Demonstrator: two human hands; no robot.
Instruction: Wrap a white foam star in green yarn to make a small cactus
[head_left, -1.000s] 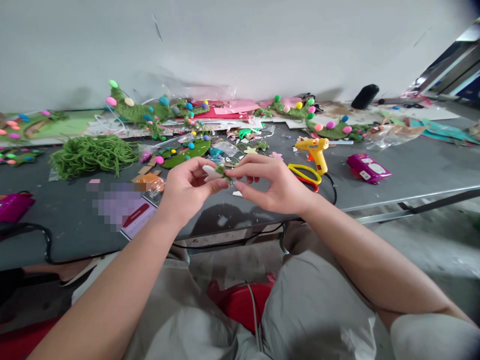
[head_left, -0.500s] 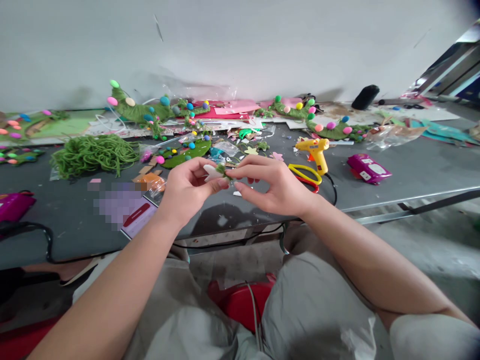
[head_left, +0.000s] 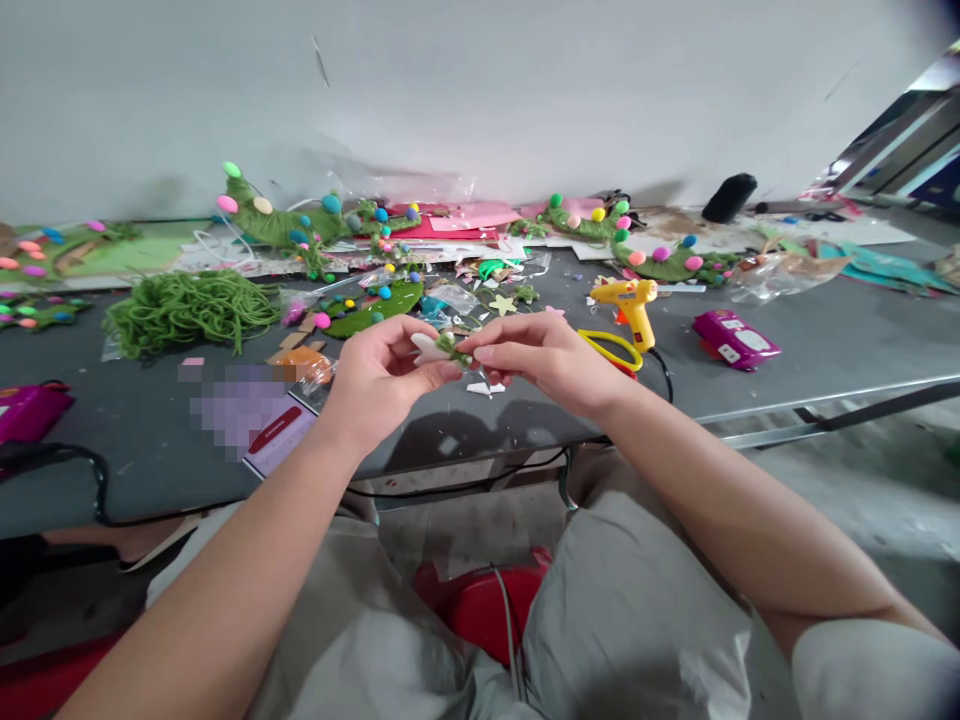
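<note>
**Green yarn (head_left: pixel 450 346) at the end of a small white piece (head_left: pixel 426 348), both hands on the work**

From my end of the head camera, the work is up between the two hands, above the counter (head_left: pixel 716 388). My left hand (head_left: pixel 373 378) has its grip pinched on the white piece, thumb beneath and fingers behind. My right hand (head_left: pixel 541 362) has its grip closed at the yarn's near edge; I can't tell how firmly. I judge the step to be winding or seating yarn on that end. The next move calls for a steady left pinch while the right fingertips draw the strand snug. The yarn pile (head_left: pixel 191 310) lies to the left; the yellow glue gun (head_left: pixel 634 305) stands to the right, untouched.
</note>
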